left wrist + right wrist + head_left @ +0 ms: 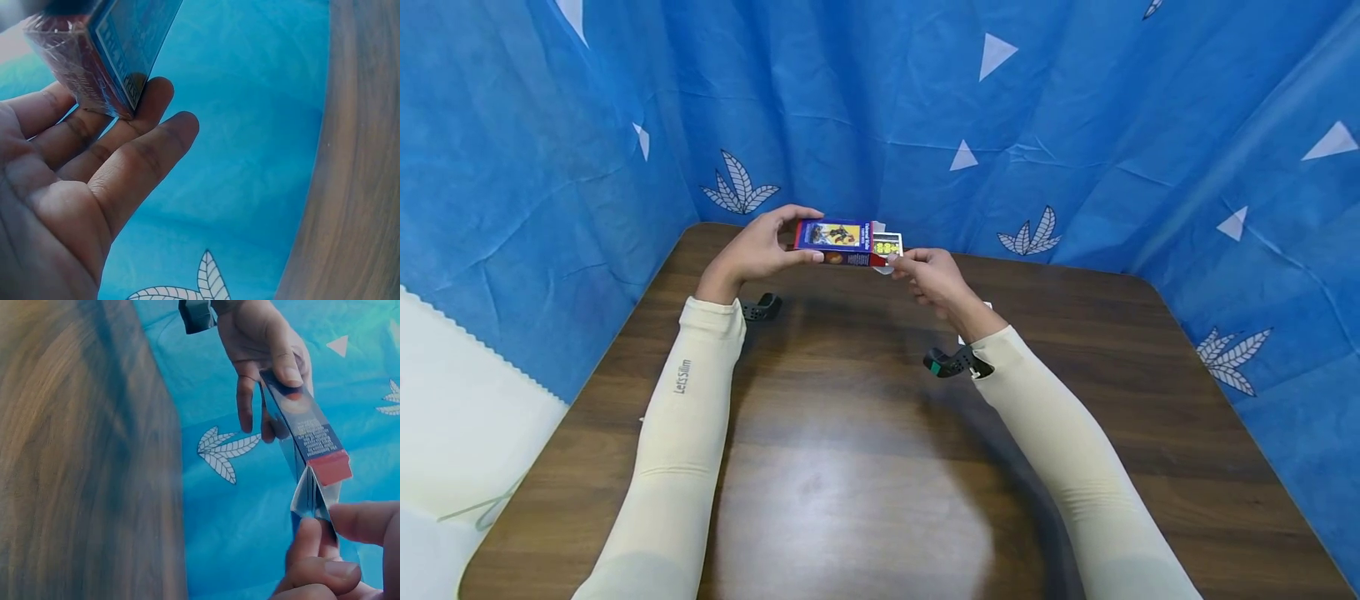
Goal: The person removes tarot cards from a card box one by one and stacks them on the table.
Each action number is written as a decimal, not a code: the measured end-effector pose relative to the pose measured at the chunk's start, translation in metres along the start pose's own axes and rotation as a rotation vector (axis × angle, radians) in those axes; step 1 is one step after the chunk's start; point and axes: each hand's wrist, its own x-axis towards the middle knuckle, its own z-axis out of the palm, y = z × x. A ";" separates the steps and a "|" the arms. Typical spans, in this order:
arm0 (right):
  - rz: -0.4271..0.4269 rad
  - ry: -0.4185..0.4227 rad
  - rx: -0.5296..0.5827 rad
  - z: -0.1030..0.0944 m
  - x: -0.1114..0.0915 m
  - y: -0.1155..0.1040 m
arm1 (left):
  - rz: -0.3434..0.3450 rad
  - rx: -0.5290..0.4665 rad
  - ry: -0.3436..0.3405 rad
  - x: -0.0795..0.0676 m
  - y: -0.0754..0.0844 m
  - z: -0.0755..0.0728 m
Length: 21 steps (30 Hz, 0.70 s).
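Over the far part of the table, my left hand (763, 246) holds a blue and red card box (835, 236) with a yellow picture on its face, thumb below and fingers above. In the left wrist view, the box's wrapped end (69, 62) lies against the fingers. Its other end is open, flaps spread, and cards (887, 243) with a black and yellow print stick out there. My right hand (938, 277) pinches these cards between thumb and fingers. In the right wrist view, the fingertips (306, 540) are right at the box's open end.
The brown wooden table (850, 400) reaches to a blue curtain (880, 100) with white triangles and leaves behind and at both sides. A white piece (962, 340) lies partly hidden behind my right wrist. Dark wrist bands (951, 362) hang below both wrists.
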 end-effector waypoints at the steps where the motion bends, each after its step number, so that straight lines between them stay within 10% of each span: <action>1: -0.003 0.020 0.011 -0.001 0.000 0.002 | 0.000 -0.001 0.003 0.000 0.000 0.000; 11: -0.122 0.223 0.294 -0.014 0.001 0.021 | 0.016 -0.004 0.000 0.000 0.001 -0.001; 21: -0.222 0.400 0.273 -0.027 0.001 0.024 | 0.017 0.010 0.007 -0.004 -0.001 -0.004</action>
